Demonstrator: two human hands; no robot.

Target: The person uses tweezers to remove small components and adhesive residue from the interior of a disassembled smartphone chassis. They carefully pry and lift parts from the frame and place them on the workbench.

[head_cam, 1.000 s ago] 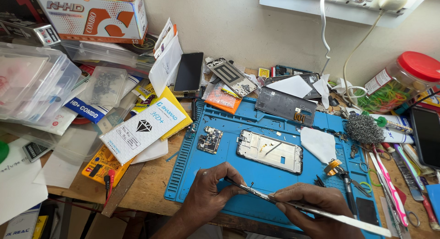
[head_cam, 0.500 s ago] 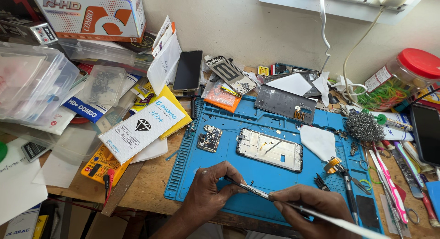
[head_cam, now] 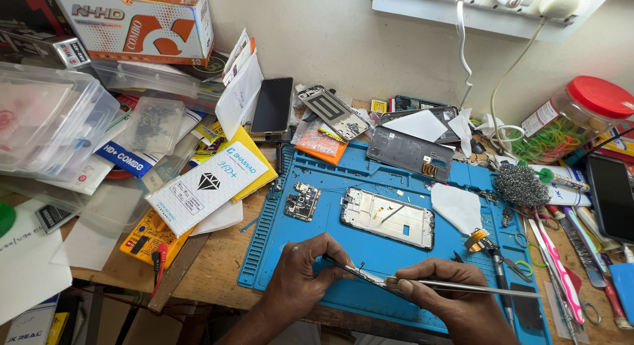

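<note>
Hands hold nearly as 1 second ago: left hand pinches a small flat part over the blue mat, right hand clamps tweezers against it, so work continues.

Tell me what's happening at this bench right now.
A person is working over a blue repair mat on a cluttered wooden bench. The left hand pins down a thin dark strip-like part at the mat's near edge, while the right hand holds metal tweezers with the tips at that part. Farther back on the mat lie an opened phone frame and a small circuit board, both untouched.
</note>
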